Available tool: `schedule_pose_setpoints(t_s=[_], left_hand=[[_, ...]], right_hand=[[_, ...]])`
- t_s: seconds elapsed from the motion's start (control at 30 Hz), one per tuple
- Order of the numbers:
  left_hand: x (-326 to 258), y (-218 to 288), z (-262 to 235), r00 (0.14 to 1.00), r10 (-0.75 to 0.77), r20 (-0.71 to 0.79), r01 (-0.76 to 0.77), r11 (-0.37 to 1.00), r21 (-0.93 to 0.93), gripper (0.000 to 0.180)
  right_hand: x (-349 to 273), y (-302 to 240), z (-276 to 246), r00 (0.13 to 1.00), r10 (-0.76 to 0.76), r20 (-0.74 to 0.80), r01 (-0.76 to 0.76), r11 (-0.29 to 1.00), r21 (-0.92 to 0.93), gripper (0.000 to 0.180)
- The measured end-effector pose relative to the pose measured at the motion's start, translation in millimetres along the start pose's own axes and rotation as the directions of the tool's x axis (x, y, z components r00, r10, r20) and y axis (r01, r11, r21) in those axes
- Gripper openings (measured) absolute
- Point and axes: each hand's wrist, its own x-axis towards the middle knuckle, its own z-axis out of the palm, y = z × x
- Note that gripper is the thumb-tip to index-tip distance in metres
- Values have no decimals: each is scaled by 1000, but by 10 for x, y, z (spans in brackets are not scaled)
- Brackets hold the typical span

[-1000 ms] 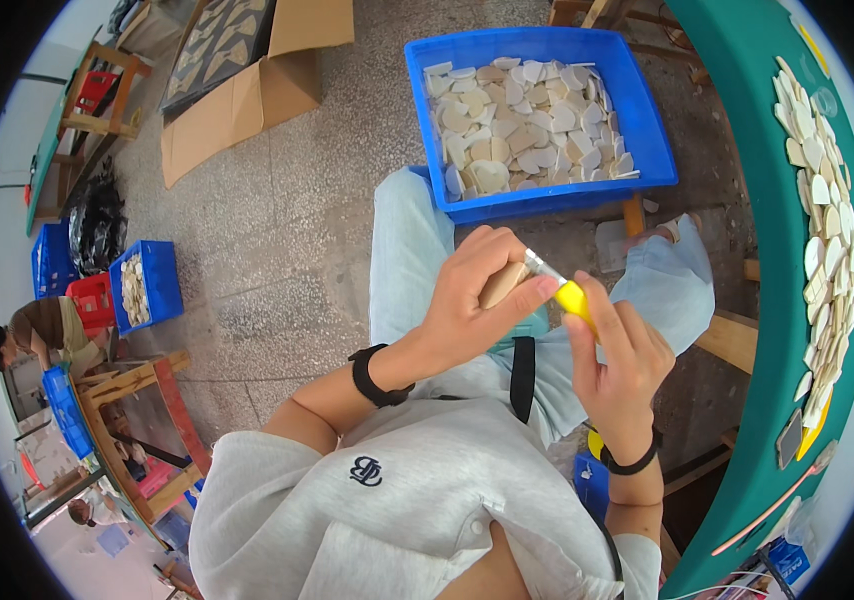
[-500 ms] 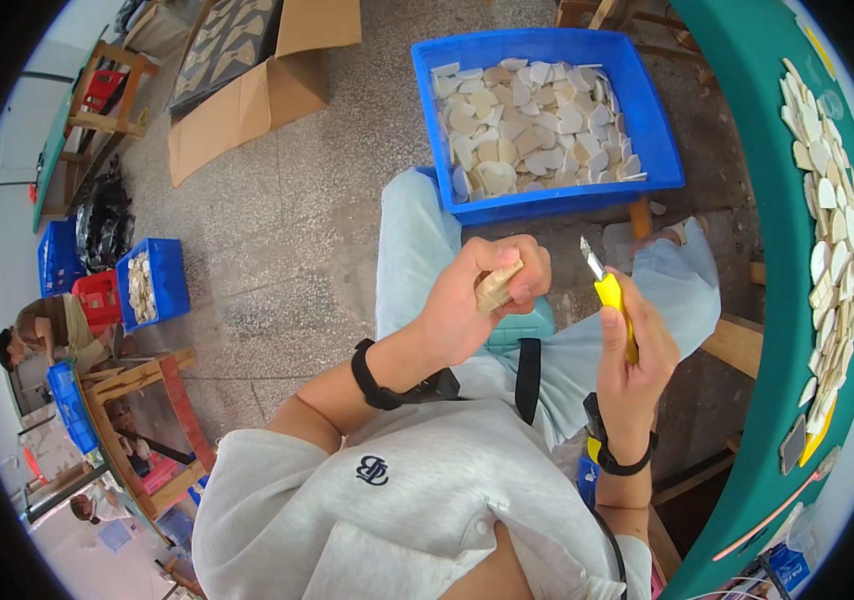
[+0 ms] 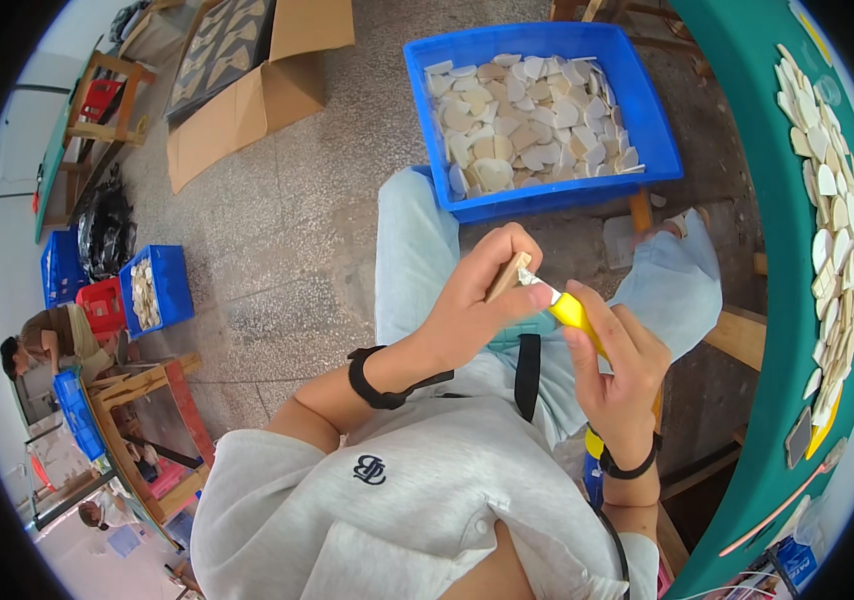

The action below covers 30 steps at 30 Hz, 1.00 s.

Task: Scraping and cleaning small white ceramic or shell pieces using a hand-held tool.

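My left hand (image 3: 477,305) grips a small flat beige piece (image 3: 508,277) between thumb and fingers, held on edge over my lap. My right hand (image 3: 619,360) is closed round a yellow utility knife (image 3: 577,318). Its metal blade (image 3: 537,288) points up and left and meets the edge of the piece, close beside my left thumb. Whether the blade cuts into the piece cannot be made out. Just beyond my hands stands a blue bin (image 3: 557,205) holding many similar flat, rounded off-white and beige pieces (image 3: 527,130).
On the right, a green table (image 3: 747,130) bears a long row of similar pieces (image 3: 832,220) and a phone (image 3: 798,437). An open cardboard box (image 3: 237,130) lies at the far left. Smaller blue bins (image 3: 172,285) and a seated person (image 3: 52,335) are further left.
My right hand has brought the knife left, so its blade now reaches the piece. My left hand has turned the piece and its thumb has extended toward the blade.
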Motion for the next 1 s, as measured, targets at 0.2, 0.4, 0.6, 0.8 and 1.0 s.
schedule_pose_setpoints(t_s=[0.2, 0.4, 0.6, 0.8, 1.0], left_hand=[[-5, 2, -18, 997, 71, 3, -71, 990, 121, 23], [-20, 6, -26, 994, 106, -36, -97, 976, 197, 26], [-36, -8, -29, 996, 57, -70, -46, 987, 154, 28], [-10, -44, -32, 995, -27, -101, 41, 990, 133, 31], [4, -57, -22, 997, -45, -61, 54, 985, 166, 25]], right_hand=[[26, -17, -46, 999, -34, 36, 36, 997, -73, 33], [39, -18, -66, 996, -68, 60, 76, 988, -138, 34], [40, -18, -31, 996, -82, 46, 89, 980, -181, 34], [49, -4, 19, 995, -95, 25, 98, 959, -264, 35], [47, 44, 20, 997, -66, 25, 70, 966, -250, 31]])
